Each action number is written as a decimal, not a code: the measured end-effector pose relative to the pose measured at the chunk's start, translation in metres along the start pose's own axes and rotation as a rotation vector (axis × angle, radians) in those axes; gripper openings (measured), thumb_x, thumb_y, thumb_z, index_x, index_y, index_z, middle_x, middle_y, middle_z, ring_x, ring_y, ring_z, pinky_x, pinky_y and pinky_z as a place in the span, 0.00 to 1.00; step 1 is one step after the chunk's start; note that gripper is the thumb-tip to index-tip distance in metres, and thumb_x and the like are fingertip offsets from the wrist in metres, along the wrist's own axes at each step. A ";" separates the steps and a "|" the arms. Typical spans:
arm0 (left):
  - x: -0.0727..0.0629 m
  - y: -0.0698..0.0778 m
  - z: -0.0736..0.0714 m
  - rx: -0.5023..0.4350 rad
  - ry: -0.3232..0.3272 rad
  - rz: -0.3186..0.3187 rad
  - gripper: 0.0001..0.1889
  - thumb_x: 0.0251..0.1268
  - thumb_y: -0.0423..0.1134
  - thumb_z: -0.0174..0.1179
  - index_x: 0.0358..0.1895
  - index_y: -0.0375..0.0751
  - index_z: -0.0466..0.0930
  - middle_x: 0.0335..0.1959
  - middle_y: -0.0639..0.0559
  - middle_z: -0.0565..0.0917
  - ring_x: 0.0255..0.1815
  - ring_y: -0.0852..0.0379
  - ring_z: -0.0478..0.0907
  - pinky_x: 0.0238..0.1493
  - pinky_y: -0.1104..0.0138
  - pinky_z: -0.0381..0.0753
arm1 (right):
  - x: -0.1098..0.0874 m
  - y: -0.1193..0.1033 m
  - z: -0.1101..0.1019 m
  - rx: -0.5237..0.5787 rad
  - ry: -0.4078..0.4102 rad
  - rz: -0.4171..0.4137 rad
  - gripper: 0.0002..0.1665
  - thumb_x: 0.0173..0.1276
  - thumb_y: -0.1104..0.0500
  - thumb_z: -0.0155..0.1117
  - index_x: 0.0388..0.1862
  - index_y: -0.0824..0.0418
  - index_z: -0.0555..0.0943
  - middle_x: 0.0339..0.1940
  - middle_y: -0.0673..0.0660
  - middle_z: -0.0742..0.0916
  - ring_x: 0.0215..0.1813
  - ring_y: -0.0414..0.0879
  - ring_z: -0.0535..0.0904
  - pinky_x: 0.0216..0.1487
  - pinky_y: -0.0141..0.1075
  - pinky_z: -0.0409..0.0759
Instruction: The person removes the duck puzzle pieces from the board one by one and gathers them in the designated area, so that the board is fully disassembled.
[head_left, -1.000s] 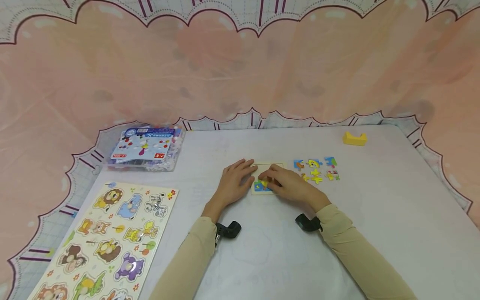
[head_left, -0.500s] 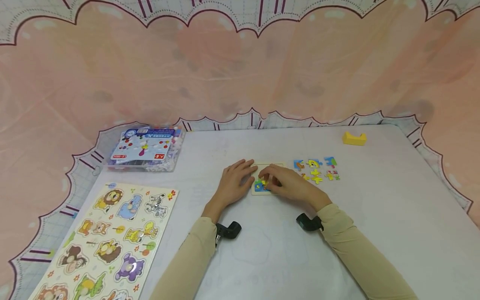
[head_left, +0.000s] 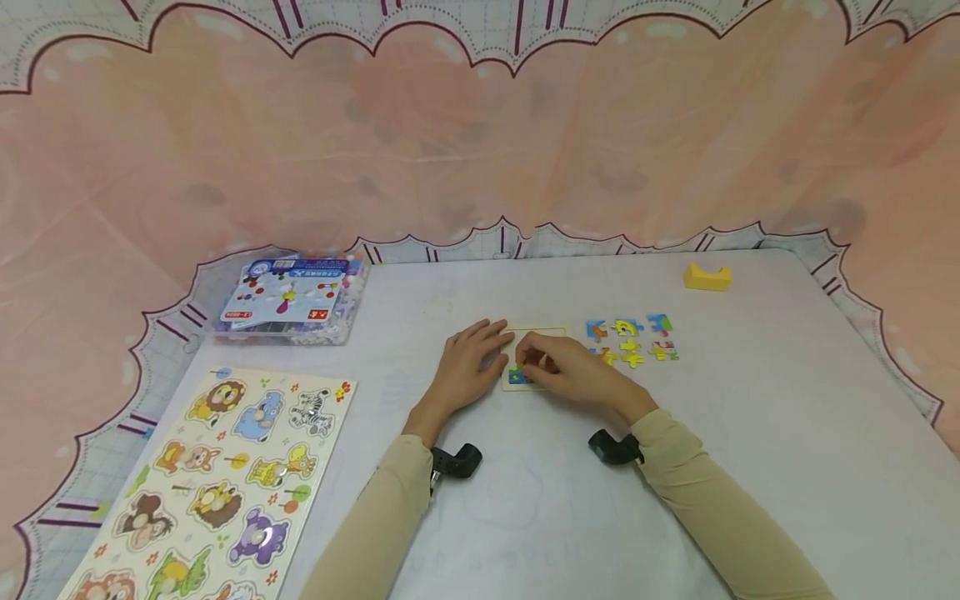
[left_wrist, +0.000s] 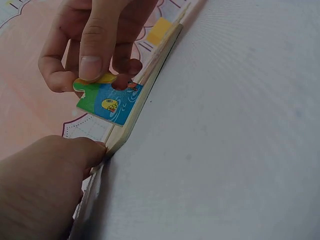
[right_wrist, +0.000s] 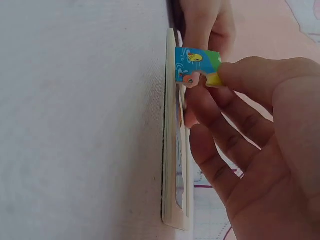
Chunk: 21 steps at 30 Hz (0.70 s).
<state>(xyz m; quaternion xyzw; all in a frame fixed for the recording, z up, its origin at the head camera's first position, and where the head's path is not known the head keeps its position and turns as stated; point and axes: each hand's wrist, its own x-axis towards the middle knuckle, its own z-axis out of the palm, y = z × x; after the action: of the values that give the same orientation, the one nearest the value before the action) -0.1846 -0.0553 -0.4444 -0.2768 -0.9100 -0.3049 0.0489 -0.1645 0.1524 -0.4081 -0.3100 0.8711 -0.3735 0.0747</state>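
Between thumb and fingers my right hand (head_left: 570, 367) pinches a jigsaw piece (right_wrist: 200, 59), blue and green with a yellow duck-like print. The piece stands tilted up in the left wrist view, its lower edge at the rim of a shallow wooden puzzle tray (left_wrist: 132, 120). My left hand (head_left: 472, 362) lies along the tray's left side, fingers stretched out; its thumb (left_wrist: 87, 150) touches the tray's corner. Much of the tray's inside is hidden by my right hand in the head view. Several loose jigsaw pieces (head_left: 632, 327) lie just right of the tray.
On the left lies a large board of animal shapes (head_left: 213, 500). Behind it stands a clear plastic box (head_left: 288, 296) with a printed card on top. A yellow notched block (head_left: 707, 277) sits near the table's back right.
My right fingers have shifted very slightly over the tray, and less of the piece's yellow part shows from above. My left hand has kept its place.
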 end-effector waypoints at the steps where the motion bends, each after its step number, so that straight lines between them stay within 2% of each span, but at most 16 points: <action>1: 0.000 0.000 0.000 0.001 0.000 0.000 0.19 0.68 0.42 0.54 0.61 0.47 0.76 0.68 0.51 0.71 0.73 0.49 0.60 0.67 0.46 0.58 | 0.000 0.000 0.000 0.008 -0.001 -0.001 0.05 0.68 0.60 0.58 0.41 0.51 0.74 0.35 0.46 0.81 0.39 0.39 0.77 0.38 0.30 0.77; 21: -0.001 -0.001 0.000 -0.009 0.001 0.002 0.19 0.68 0.42 0.54 0.61 0.47 0.76 0.68 0.51 0.71 0.73 0.49 0.60 0.67 0.45 0.57 | -0.001 0.002 -0.002 0.072 0.067 0.037 0.06 0.68 0.62 0.58 0.41 0.53 0.73 0.37 0.48 0.80 0.40 0.41 0.76 0.39 0.32 0.76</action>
<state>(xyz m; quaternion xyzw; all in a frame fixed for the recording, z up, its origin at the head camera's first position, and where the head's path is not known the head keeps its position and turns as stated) -0.1845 -0.0560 -0.4450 -0.2777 -0.9084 -0.3089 0.0483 -0.1657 0.1554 -0.4085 -0.2784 0.8646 -0.4134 0.0635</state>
